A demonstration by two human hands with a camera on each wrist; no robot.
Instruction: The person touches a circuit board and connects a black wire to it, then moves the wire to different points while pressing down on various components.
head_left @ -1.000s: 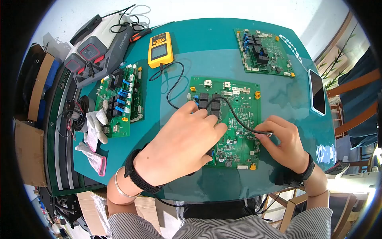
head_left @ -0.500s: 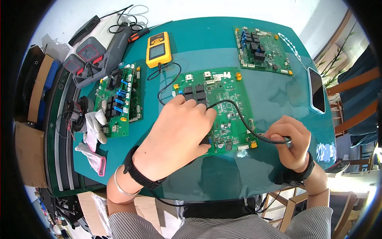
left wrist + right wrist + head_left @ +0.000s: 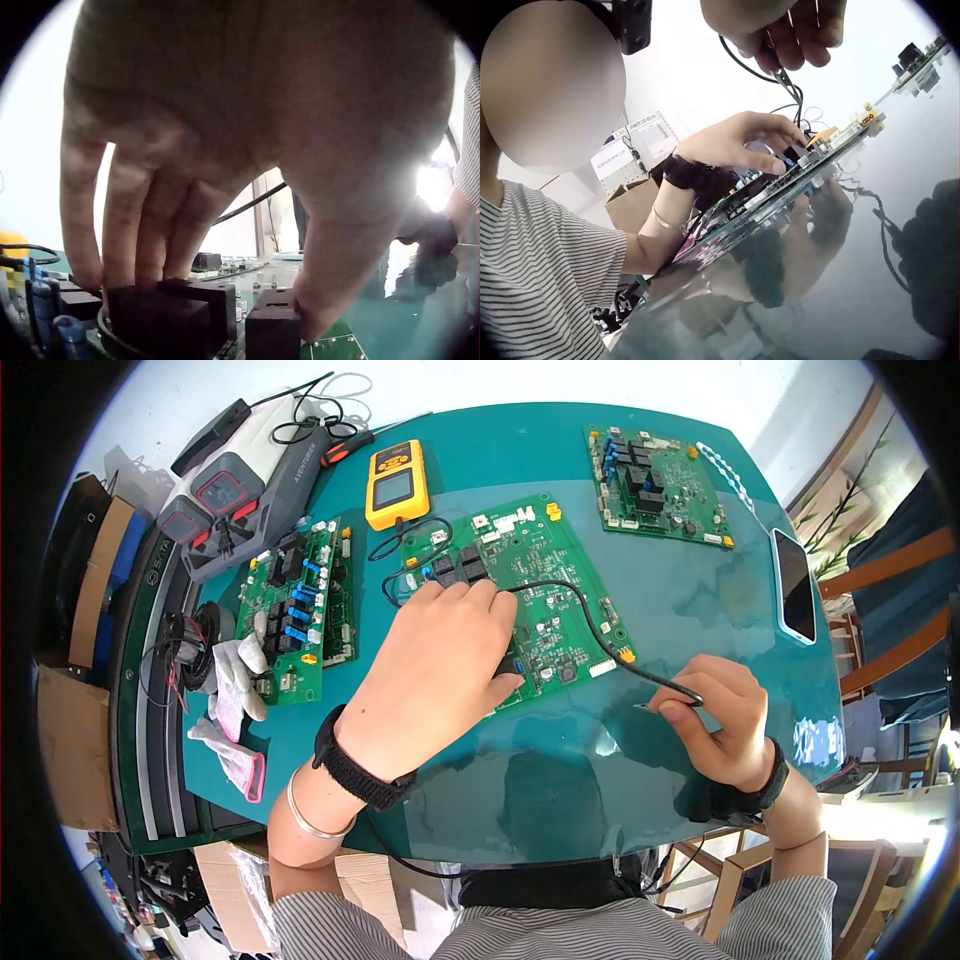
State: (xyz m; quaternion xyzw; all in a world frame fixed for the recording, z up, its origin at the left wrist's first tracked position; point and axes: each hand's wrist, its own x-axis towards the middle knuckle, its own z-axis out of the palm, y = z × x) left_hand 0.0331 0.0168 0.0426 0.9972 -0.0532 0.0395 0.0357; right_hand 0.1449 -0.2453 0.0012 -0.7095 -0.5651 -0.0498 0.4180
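My left hand [image 3: 430, 660] lies over the left half of a green circuit board [image 3: 565, 625]. In the left wrist view its thumb presses one side of the black relays [image 3: 274, 322] and its fingers bend down on the other side, gripping the board by them. The board sits tilted on the table. My right hand [image 3: 722, 710], right of the board and apart from it, pinches the end of a black cable [image 3: 597, 632]. A pointed metal tip [image 3: 786, 84] sticks out from its fingers. The cable runs under my left hand toward a yellow handheld meter [image 3: 397, 485].
A stack of circuit boards [image 3: 298, 615] and white gloves [image 3: 232, 690] lie at the left, by a grey tool case [image 3: 250, 490]. Another circuit board [image 3: 660, 490] is at the back right, near a phone [image 3: 795, 588]. The green table [image 3: 500, 810] ends close to the person's body.
My left hand has shifted the board back and to the left, turning it counterclockwise. My right hand drew the cable end away from the board to the right, then turned its metal tip leftward.
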